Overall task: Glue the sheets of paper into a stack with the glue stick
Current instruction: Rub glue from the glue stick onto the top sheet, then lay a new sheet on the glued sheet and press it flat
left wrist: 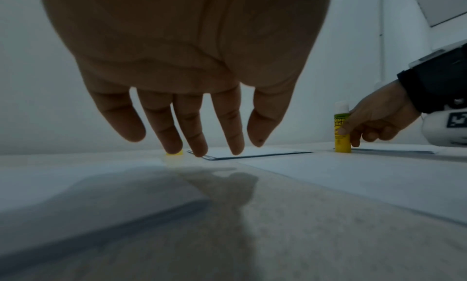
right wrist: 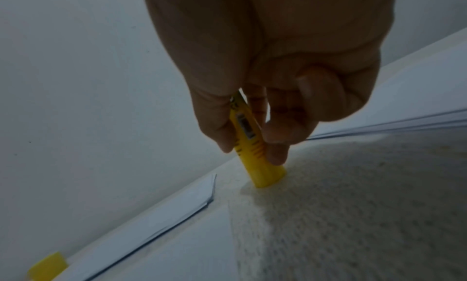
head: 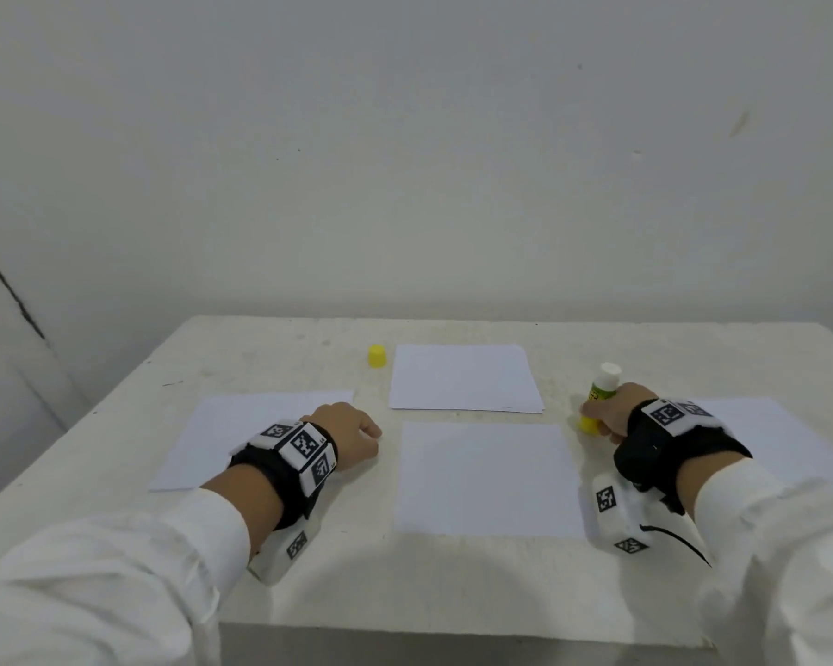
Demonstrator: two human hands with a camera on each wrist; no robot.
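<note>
A plain off-white wall (head: 405, 161) rises straight behind the pale, speckled stone-like desk (head: 347, 588), with a dark diagonal line running down the wall at the far left. On the left side of the desk lies a single white sheet of paper (head: 222, 425), and the person's left hand (head: 352, 435) hovers just over its right edge, fingers hanging loosely downward and holding nothing; the left wrist view shows them spread and relaxed above the surface, which carries their shadow. Beyond that hand, near the back, a small yellow plastic cap (head: 377, 356) stands on its own, just beside the left edge of a thin white stack of paper sheets (head: 462, 377). Nearer the front, in the middle, lies another flat white paper sheet (head: 486, 478), apart from the stack. To the right of it the yellow glue stick with its white top (head: 599, 391) stands upright, its base on the bare desk, and the right hand (head: 614, 415) has its grip closed around the tube, thumb and fingers pinching its sides. At the far right a further white sheet (head: 780, 435) lies partly under that arm. Both wrists wear black straps with patterned white marker blocks, over white sleeves.
</note>
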